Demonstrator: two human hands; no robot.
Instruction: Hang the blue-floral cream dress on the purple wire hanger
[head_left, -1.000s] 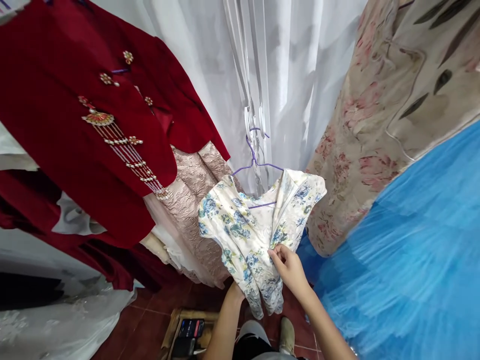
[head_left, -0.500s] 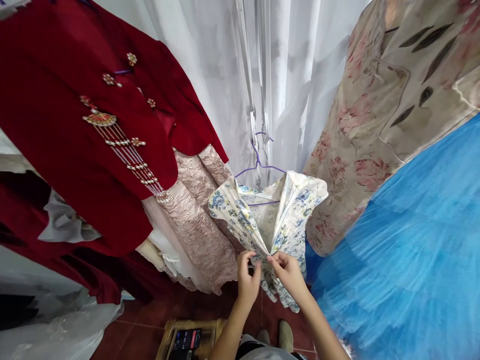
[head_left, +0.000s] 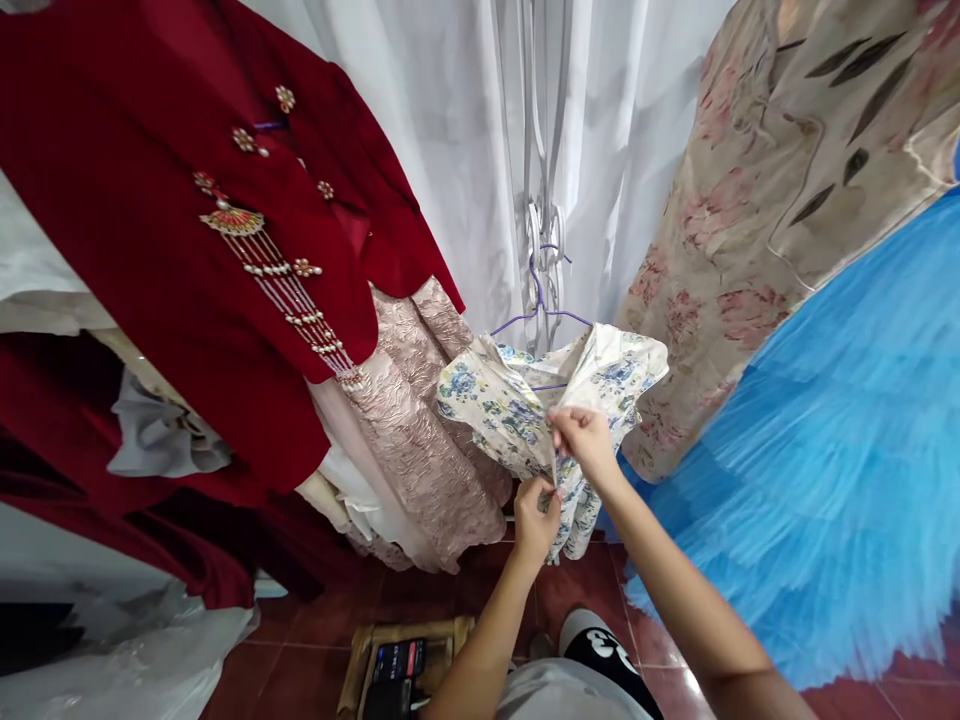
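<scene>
A white blouse (head_left: 495, 405) with blue and yellow flowers hangs on a purple hanger (head_left: 538, 300) in front of me. At mid-chest, my right hand (head_left: 585, 440) pinches the front edge of the blouse between thumb and fingers. Lower down, my left hand (head_left: 536, 515) has its fingers closed on the same front opening. Between both hands the edge runs nearly straight down. The neckline gapes above my right hand, showing the hanger's lower bar. What lies right under my fingertips is hidden.
On the left hangs a red velvet jacket (head_left: 172, 300) with beaded ornaments, above a pink brocade skirt (head_left: 420, 440). To the right are a beige floral dress (head_left: 720, 280) and blue tulle (head_left: 810, 480). White curtains (head_left: 450, 130) hang behind. A wooden crate (head_left: 360, 655) holding a phone (head_left: 400, 658) stands below.
My right hand has moved up the front of the blouse. My left hand, apart from the edge before, now grips it lower down. The view has shifted slightly, and the blouse front is drawn closer together.
</scene>
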